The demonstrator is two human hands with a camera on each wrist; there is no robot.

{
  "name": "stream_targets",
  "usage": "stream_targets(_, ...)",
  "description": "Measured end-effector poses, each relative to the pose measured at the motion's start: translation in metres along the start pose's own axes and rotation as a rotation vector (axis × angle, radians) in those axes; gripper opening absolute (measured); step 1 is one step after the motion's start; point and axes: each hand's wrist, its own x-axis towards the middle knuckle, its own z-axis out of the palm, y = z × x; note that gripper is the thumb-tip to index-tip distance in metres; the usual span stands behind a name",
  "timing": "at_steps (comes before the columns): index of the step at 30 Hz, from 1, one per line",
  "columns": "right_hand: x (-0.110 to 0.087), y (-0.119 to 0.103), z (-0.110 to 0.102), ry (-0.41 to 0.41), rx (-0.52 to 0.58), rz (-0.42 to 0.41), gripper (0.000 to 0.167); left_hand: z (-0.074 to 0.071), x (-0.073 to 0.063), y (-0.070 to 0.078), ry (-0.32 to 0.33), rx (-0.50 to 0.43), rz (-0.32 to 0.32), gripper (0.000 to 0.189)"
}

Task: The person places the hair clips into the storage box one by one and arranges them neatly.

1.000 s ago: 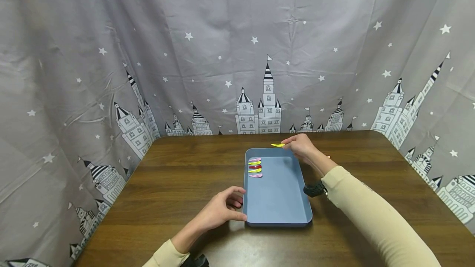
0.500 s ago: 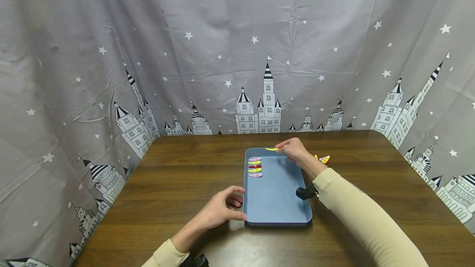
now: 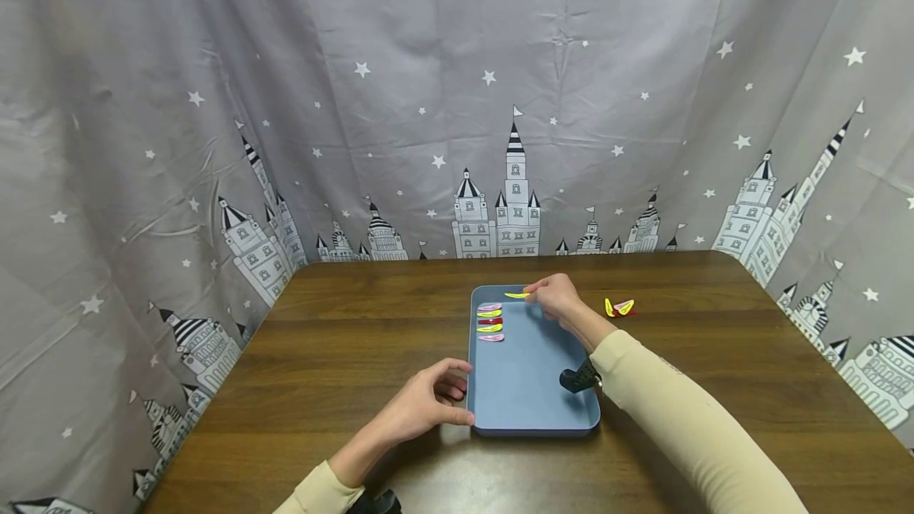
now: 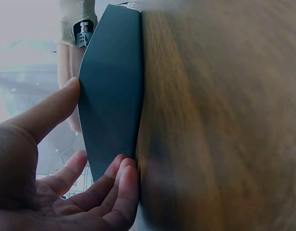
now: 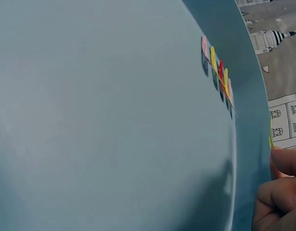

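Note:
In the head view my right hand (image 3: 555, 297) pinches a yellow hair clip (image 3: 516, 295) by one end. It is above the far end of a blue-grey tray (image 3: 535, 395). At the tray's upper left lies a column of several hair clips, among them a red hair clip (image 3: 490, 321) and a pink hair clip (image 3: 491, 337). My left hand (image 3: 428, 403) rests against the tray's left side. In the left wrist view the thumb touches the rim and fingertips meet the outer wall (image 4: 111, 86). The right wrist view shows the pinched clip edge-on beyond the fingertips.
To the right of the tray, a small pile of hair clips (image 3: 620, 308) in yellow, pink and red lies on the wooden table (image 3: 357, 324). Behind the table hangs a grey curtain (image 3: 400, 101) printed with castles and stars.
My right hand has moved left and toward me with the yellow hair clip, from the tray's far right corner to over its far end. The pile has come into view. The left hand stays put.

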Motion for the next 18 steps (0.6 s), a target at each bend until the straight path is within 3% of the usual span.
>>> stream_targets(18,0.003,0.010,0.016,0.057,-0.019,0.025,0.021,0.000,0.000,0.000,0.003,0.000,-0.001,0.064)
